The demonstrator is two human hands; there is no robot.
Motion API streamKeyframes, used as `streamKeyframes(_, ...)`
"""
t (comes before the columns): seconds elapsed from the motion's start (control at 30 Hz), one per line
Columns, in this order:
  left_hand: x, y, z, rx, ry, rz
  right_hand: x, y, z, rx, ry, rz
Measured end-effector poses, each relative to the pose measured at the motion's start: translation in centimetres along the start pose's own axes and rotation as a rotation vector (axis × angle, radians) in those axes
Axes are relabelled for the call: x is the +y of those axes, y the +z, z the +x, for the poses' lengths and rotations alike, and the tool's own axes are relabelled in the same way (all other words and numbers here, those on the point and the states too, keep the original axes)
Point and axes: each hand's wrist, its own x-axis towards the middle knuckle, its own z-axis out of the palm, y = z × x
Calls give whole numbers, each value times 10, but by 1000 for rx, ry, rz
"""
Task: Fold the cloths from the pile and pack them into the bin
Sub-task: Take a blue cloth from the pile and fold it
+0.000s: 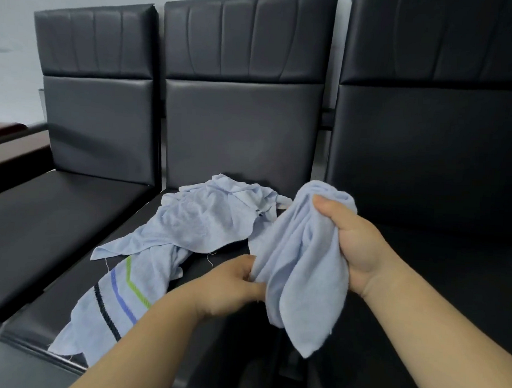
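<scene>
A light blue cloth (pixel 299 254) hangs bunched in the air over the middle seat. My right hand (pixel 355 242) grips its upper part, thumb on top. My left hand (pixel 233 283) pinches its lower left edge. Behind and to the left, a loose pile of light blue cloths (pixel 206 218) lies on the middle seat. One striped cloth (pixel 121 299), with black, blue and green bands, trails from the pile toward the seat's front edge. No bin is in view.
Three black padded chairs stand side by side: left chair (pixel 96 122), middle chair (pixel 240 125), right chair (pixel 433 143). A dark brown tabletop (pixel 7 142) shows at the far left. A pale wall rises behind the chairs.
</scene>
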Motion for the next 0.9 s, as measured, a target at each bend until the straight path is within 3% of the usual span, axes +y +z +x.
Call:
streamKeyframes(0.13, 2, -3, 8, 120, -79, -160, 1, -11, 1, 155, 1, -52)
streamKeyframes(0.3, 18, 3, 20, 294, -198, -579, 11, -34, -1, 130, 90, -231)
streamKeyframes(0.5, 59, 50, 42, 91, -276, -833, -9, -68, -34, 145, 104, -277)
streamKeyframes(0.63, 87, 97, 60, -111, -222, -950, -34, -112, -60, 302, 56, -279)
streamKeyframes(0.73, 91, 128, 73, -21, -145, -775, -34, -157, -65, 530, 55, -444)
streamKeyframes(0.83, 82, 157, 76, 154, -126, -232, -12, -203, -78, 725, 236, -856)
streamKeyframes(0.9, 71, 168, 76, 158, -104, 138, 6, -218, -87, 685, 233, -1067)
